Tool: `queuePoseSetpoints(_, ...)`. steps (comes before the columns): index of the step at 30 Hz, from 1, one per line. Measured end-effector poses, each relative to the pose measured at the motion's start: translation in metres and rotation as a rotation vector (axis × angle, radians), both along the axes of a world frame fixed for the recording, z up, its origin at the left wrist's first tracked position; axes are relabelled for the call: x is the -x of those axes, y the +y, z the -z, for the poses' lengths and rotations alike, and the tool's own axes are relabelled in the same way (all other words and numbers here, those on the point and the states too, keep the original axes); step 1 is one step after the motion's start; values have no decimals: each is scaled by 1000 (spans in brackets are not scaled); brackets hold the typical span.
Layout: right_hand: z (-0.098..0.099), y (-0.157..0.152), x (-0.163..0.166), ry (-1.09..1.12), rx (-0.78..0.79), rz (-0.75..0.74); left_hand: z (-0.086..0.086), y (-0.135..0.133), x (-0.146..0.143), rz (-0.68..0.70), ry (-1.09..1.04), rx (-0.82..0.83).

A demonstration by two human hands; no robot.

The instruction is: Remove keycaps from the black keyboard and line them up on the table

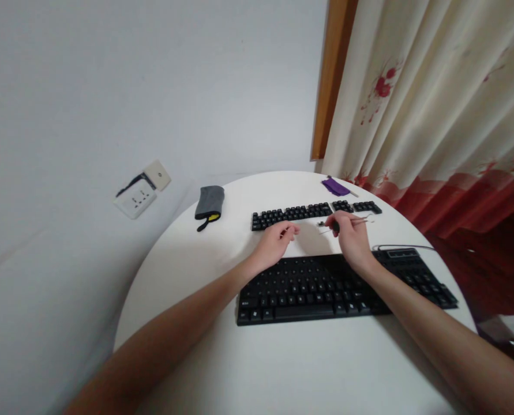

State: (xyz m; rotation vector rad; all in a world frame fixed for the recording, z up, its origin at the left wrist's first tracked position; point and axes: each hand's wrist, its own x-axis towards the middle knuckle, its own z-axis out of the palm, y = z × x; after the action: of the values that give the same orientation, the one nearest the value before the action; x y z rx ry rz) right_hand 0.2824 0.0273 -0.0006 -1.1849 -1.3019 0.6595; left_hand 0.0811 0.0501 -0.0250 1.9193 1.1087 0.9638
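Observation:
My right hand (347, 233) is closed around a thin metal wire tool (363, 219) with wire ends showing on both sides of the fingers. A small dark piece (321, 223) lies just left of those fingertips. My left hand (278, 242) has its fingers curled together; what they hold, if anything, is hidden. Both hands hover over the strip of table behind the black keyboard (311, 312). Its front rows carry lettered keycaps, while farther rows look bare of caps. Loose black keycaps (300, 212) stand grouped in rows behind my hands.
On the round white table (257, 369), a grey cloth pouch (210, 200) with a black loop sits at back left. A purple cloth (335, 186) lies at back right. The keyboard's cable (404, 246) runs off the right edge. Wall and curtain (390, 115) border the table.

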Motion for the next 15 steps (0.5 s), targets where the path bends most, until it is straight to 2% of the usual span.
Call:
queuePoseSetpoints(2,-5,10,-17,-13,-13,82,5,-1,0,10,40,-16)
queuePoseSetpoints(4,-7,20,-35,-47,48,93,5,-3,-1,37,104,-55)
queuePoseSetpoints(7,-4,29,-53,-266,160,112,2,-8,-3,65,188,-116)
queuePoseSetpoints(11,0,33,-53,-566,197,133,1,-11,-2,85,252,-173)
queuePoseSetpoints(15,0,38,-39,-805,290,80,1,-13,-2,106,294,-217)
